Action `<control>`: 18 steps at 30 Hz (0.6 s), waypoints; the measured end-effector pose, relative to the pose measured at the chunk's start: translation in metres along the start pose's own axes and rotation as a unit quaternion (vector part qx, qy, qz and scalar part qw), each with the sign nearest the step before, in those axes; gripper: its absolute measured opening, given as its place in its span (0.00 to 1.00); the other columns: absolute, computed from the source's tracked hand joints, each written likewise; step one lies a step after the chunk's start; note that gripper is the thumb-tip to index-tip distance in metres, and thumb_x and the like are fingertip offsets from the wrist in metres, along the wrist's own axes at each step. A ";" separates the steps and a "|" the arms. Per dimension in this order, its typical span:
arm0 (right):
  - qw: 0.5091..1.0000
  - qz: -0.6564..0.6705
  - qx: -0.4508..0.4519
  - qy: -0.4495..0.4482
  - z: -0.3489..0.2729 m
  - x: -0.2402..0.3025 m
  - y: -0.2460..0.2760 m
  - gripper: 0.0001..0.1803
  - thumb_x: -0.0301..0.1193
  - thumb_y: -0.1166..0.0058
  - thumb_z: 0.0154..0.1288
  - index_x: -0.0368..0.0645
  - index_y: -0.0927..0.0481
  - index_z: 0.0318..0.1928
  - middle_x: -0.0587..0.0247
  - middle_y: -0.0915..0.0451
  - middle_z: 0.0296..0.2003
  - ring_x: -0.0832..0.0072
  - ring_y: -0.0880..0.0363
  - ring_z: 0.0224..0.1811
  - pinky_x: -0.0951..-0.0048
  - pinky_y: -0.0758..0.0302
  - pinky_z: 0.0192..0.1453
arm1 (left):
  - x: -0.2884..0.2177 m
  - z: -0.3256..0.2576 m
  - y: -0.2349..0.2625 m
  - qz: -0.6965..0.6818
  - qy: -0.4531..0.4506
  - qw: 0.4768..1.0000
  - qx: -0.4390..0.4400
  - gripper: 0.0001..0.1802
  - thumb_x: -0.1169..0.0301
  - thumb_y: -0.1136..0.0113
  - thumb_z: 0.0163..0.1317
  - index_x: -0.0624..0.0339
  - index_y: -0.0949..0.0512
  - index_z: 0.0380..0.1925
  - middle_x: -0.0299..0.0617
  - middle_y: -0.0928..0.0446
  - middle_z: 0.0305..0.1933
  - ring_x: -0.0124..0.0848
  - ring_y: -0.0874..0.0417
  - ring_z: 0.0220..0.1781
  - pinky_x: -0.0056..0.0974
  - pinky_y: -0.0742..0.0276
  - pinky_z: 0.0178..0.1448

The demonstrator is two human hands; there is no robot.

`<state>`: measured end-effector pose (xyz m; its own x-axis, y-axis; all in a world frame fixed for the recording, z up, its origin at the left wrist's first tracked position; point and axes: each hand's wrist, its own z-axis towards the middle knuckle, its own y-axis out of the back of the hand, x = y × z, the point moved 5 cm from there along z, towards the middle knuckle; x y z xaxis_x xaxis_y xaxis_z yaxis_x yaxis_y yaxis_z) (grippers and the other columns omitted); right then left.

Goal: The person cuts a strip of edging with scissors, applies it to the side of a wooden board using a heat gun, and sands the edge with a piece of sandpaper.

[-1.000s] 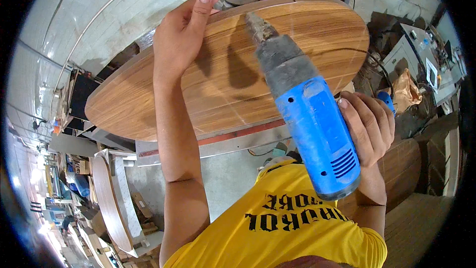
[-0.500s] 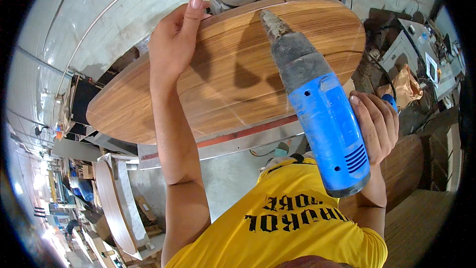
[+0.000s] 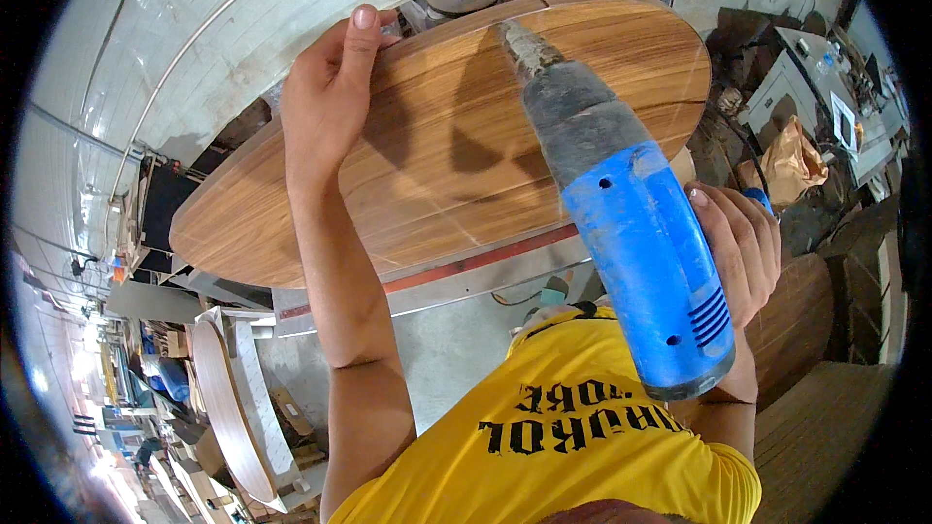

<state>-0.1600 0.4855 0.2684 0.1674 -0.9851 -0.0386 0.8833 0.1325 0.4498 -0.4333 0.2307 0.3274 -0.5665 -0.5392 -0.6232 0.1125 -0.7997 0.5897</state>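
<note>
The oval wooden tabletop (image 3: 437,146) lies across the middle of my view, its striped brown grain running left to right, resting on a metal-edged surface (image 3: 466,277) with a red strip along its near rim. My left hand (image 3: 325,102) stretches out from a straight forearm, palm flat on the wood near the far edge, fingers together and wrapped over that rim. My right hand (image 3: 743,243) is closed in a firm grip around the handle of a blue power drill (image 3: 641,252); the dusty grey nose of the drill points away from me, its tip over the far right part of the tabletop. Whether the tip touches the wood I cannot tell. Shadows of my hand and the tool fall on the grain between them. My yellow shirt (image 3: 582,437) with black lettering fills the near edge. To the right, a brown paper bag (image 3: 791,160) sits among grey machines. At the left, another long wooden panel (image 3: 223,408) leans in a cluttered workshop aisle, beside a pale corrugated wall (image 3: 165,29).
</note>
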 end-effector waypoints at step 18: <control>1.000 0.001 0.003 0.002 -0.009 -0.002 0.004 0.18 0.35 0.35 0.70 0.40 0.11 0.56 0.55 0.08 0.45 0.58 0.08 0.44 0.59 0.15 0.50 | 0.001 -0.003 0.000 0.000 0.005 1.000 -0.010 0.32 0.39 0.50 0.84 0.53 0.09 0.58 0.42 0.07 0.45 0.30 0.12 0.49 0.37 0.21 0.60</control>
<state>-0.1527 0.4887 0.2622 0.1711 -0.9844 -0.0409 0.8799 0.1340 0.4559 -0.4317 0.2291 0.3251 -0.5590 -0.5416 -0.6278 0.1289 -0.8048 0.5794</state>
